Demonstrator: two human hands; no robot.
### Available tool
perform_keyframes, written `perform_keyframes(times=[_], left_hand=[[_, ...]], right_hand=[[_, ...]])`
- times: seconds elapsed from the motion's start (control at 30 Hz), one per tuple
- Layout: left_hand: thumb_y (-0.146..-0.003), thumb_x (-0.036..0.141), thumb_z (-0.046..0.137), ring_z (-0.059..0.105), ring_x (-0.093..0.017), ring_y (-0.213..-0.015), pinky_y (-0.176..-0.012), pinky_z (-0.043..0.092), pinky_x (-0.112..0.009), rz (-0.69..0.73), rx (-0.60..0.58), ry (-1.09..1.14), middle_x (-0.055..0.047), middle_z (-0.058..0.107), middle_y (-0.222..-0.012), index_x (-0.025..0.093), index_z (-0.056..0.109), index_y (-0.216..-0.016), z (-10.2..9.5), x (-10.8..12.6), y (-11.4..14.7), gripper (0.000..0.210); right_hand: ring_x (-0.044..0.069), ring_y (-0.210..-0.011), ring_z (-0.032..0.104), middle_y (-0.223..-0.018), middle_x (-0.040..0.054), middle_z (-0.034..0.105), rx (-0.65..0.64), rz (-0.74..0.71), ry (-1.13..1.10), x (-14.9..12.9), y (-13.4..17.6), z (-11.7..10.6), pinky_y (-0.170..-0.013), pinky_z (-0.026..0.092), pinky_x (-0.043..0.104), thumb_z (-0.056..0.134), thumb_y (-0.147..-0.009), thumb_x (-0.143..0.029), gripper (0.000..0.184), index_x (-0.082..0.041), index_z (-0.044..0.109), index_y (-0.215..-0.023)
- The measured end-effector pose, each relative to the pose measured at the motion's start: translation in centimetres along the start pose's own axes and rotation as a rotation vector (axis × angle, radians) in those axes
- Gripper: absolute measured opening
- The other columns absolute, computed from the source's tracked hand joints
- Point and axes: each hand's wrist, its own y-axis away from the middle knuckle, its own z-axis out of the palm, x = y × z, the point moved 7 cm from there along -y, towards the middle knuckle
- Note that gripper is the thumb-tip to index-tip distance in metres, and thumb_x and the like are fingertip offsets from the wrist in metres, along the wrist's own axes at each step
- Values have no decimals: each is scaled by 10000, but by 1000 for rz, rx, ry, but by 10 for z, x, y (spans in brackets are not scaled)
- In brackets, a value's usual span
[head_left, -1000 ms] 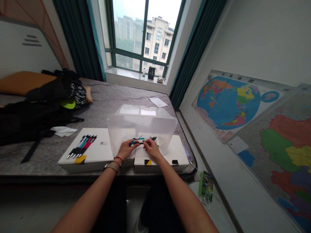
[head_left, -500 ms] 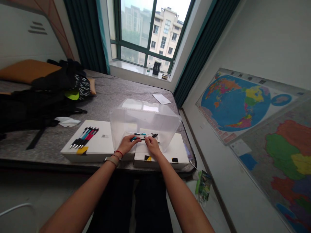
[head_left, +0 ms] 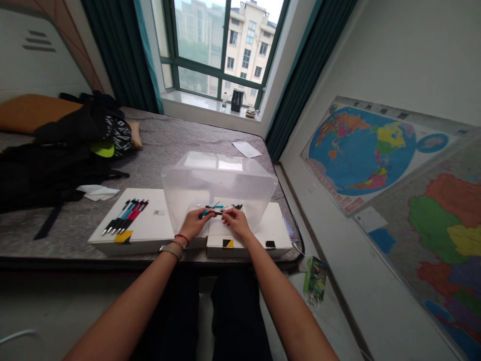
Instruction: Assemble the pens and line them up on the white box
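Observation:
My left hand (head_left: 194, 224) is closed on a teal pen barrel (head_left: 204, 213), with a thin rod, perhaps a refill, slanting up beside it. Fingertips of my right hand (head_left: 236, 221) pinch a small black pen part (head_left: 219, 213) that spans the gap between both hands. How the pieces join is too small to tell. Behind the hands, several loose pen parts (head_left: 238, 206) lie inside a clear plastic box (head_left: 221, 183) turned on its side, its opening toward me. On the left white box (head_left: 154, 228), several whole pens (head_left: 126, 216) in blue, black and red lie side by side.
A second white box (head_left: 274, 228) sits under the plastic box on the right. The grey bed surface (head_left: 180, 135) bears a white paper (head_left: 246, 149), a crumpled tissue (head_left: 97, 192) and dark bags (head_left: 71, 150). A wall with maps (head_left: 364, 150) rises on the right.
The view has shifted slightly. The thin rod by my left hand now points up more steeply, and the black part shows more clearly between my hands. The row of pens is unchanged.

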Motion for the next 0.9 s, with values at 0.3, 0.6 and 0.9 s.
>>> perform_keyframes(times=[0.3,0.6,0.9], left_hand=[[-790,521,667,661,-231,-966,-905,479,-333,-38,57,70,-58,752,-1020,196,751,-986,-7,1,0,389],[-794,547,657,648,-210,-914,-850,487,-320,-40,113,182,-59,748,-1001,191,729,-968,-18,0,4,402],[-776,572,670,622,-174,-763,-703,470,-283,-43,148,144,-54,734,-905,184,715,-906,-17,-6,3,412]], right_hand=[[140,-609,629,-726,44,713,-22,18,109,0,0,9,-575,486,247,683,-775,-483,321,-172,651,-843],[141,-645,637,-811,33,722,-114,-38,755,-53,-29,1,-668,495,268,621,-862,-294,133,-188,681,-915],[219,-883,640,-1003,122,710,-478,-108,1588,-57,-68,30,-770,441,277,557,-873,-139,183,-180,706,-970]])
